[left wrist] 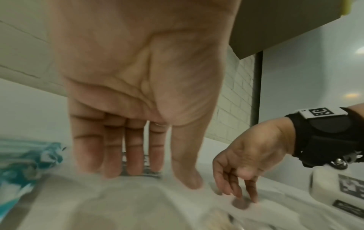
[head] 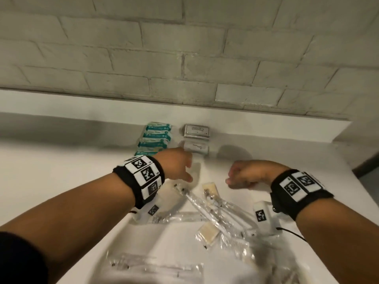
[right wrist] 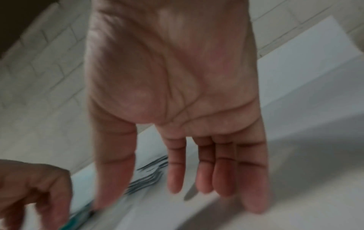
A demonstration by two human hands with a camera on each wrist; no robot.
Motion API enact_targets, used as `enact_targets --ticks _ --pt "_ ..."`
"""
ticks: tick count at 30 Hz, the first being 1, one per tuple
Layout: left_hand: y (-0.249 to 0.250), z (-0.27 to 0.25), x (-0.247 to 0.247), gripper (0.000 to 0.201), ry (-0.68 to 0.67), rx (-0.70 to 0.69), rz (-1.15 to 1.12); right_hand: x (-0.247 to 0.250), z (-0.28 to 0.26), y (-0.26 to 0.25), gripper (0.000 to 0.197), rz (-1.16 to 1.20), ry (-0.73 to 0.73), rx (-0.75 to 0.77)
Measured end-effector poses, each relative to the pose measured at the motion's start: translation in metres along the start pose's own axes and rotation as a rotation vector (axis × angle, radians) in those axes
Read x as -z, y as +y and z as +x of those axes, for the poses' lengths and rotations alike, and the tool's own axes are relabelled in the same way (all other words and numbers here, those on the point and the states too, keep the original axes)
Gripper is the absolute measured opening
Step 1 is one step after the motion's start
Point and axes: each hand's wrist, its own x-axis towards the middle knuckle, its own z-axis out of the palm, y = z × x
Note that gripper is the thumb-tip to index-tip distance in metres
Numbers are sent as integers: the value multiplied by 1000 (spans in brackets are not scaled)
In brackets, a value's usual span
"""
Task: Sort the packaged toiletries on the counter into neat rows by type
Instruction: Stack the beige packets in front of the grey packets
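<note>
A column of teal packets (head: 153,138) lies at the back of the white counter (head: 61,160), with two white-and-silver packets (head: 196,131) in a column beside it. My left hand (head: 187,171) reaches in just in front of these. In the left wrist view its straight fingers (left wrist: 133,155) rest on a pale, blurred packet (left wrist: 122,199), also visible as the pale packet (head: 196,171) under the hand. My right hand (head: 231,179) hovers to the right with fingers relaxed and holding nothing; the right wrist view shows the right hand (right wrist: 167,197) with straight fingers.
Loose clear-wrapped long items (head: 207,206) and small beige packets (head: 211,189) lie scattered on the near counter. More clear wrappers (head: 155,269) sit at the front edge. A brick wall (head: 184,58) and a raised ledge (head: 82,103) close off the back.
</note>
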Motion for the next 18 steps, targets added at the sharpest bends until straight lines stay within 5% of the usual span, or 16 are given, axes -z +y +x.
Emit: enact_targets --ticks 3,6,13,18 --pt "15 -25 -17 54 -118 -88 39 -32 -30 14 46 -479 -8 12" --pt "26 -42 -34 37 -145 -109 129 -67 -44 24 21 -731 135 93" --pt "29 -74 -32 36 -278 -73 237 -53 -72 58 22 -589 407 88" --pt "58 -64 -27 35 -115 -111 216 -48 -110 85 12 -460 464 168"
